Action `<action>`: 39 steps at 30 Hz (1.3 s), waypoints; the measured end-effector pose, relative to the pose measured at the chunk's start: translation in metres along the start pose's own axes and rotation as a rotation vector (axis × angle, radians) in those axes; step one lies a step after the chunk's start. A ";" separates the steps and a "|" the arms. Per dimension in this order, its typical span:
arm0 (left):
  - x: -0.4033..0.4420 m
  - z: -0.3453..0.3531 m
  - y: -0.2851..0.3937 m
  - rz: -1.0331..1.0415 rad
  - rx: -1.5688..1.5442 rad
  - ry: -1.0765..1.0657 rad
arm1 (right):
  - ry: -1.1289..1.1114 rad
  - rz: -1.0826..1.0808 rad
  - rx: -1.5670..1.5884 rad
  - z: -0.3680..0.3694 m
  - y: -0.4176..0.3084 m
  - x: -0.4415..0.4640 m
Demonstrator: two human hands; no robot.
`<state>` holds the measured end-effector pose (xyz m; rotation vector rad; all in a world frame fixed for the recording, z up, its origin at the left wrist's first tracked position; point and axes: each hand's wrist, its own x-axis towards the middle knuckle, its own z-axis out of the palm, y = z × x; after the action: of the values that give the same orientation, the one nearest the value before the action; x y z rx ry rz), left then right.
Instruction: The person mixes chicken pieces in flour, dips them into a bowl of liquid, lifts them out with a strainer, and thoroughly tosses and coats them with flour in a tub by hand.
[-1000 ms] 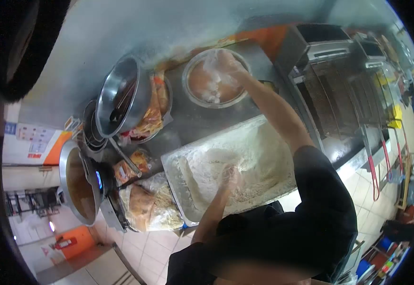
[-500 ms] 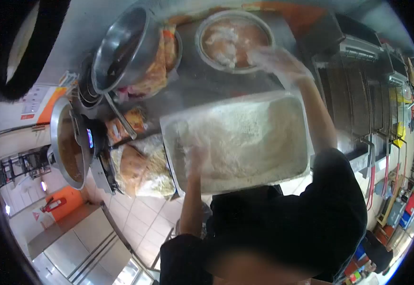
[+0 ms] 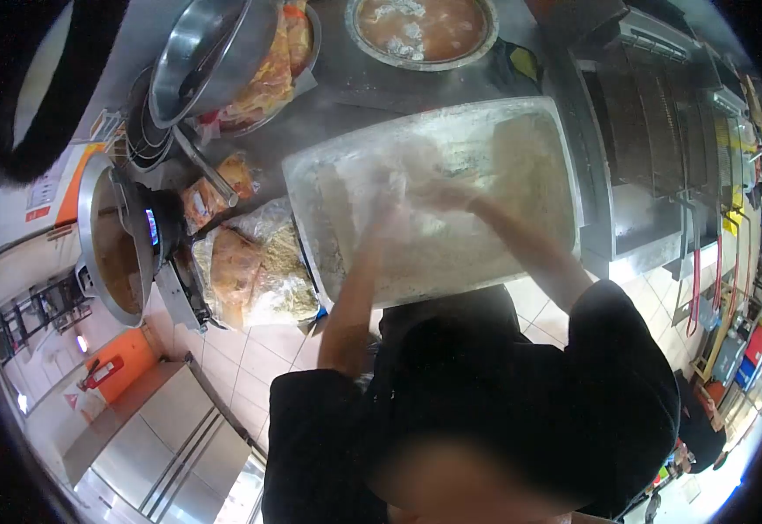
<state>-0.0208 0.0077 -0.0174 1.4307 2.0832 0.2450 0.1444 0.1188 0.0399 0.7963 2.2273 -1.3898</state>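
A large rectangular tray [image 3: 534,157] of white flour stands in front of me. Both hands are over the flour, close together and smeared by motion. My left hand [image 3: 389,214] is in the tray's left half, its fingers blurred. Just to its right is my right hand [image 3: 446,194], coming in from the right with its fingers blurred too. Whether either holds anything cannot be made out. Behind the tray is a round metal bowl [image 3: 355,35] of pinkish liquid, with white floury clumps on the surface.
At the back left, a steel bowl [image 3: 171,74] leans over a container of orange-yellow packets [image 3: 263,92]. Left of the tray lie a clear plastic bag [image 3: 267,271] and a pan of brown liquid [image 3: 119,262]. Fryers [image 3: 643,131] with red-handled baskets stand at the right.
My right hand has moved from the round bowl down into the flour tray, beside my left hand. The view has shifted, so the round bowl and tray appear higher.
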 end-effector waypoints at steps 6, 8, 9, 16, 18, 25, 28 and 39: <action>-0.088 -0.063 -0.023 0.105 0.435 -0.216 | 0.142 0.179 -0.048 -0.030 0.067 -0.119; -0.091 -0.041 -0.028 -0.021 0.363 -0.232 | 0.181 0.234 -0.115 -0.029 0.075 -0.139; -0.094 -0.038 -0.025 -0.061 0.337 -0.242 | 0.193 0.245 -0.137 -0.026 0.075 -0.143; -0.093 -0.038 -0.005 -0.094 0.233 -0.251 | 0.268 0.133 -0.112 -0.004 0.027 -0.102; -0.089 -0.040 -0.001 -0.192 0.101 -0.228 | 0.286 0.077 -0.056 0.004 0.007 -0.080; -0.076 -0.061 0.052 -0.416 -0.641 0.159 | 0.302 -0.022 0.193 0.040 -0.032 -0.012; -0.072 -0.054 0.006 0.133 -0.114 0.136 | 0.293 -0.004 0.322 0.041 -0.020 -0.014; -0.049 -0.109 0.015 0.090 0.362 0.108 | 0.479 0.357 0.030 -0.013 0.092 -0.094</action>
<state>-0.0586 -0.0111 0.0956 1.7592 2.2349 -0.0242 0.2754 0.1383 0.0390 1.5871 2.2363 -1.1471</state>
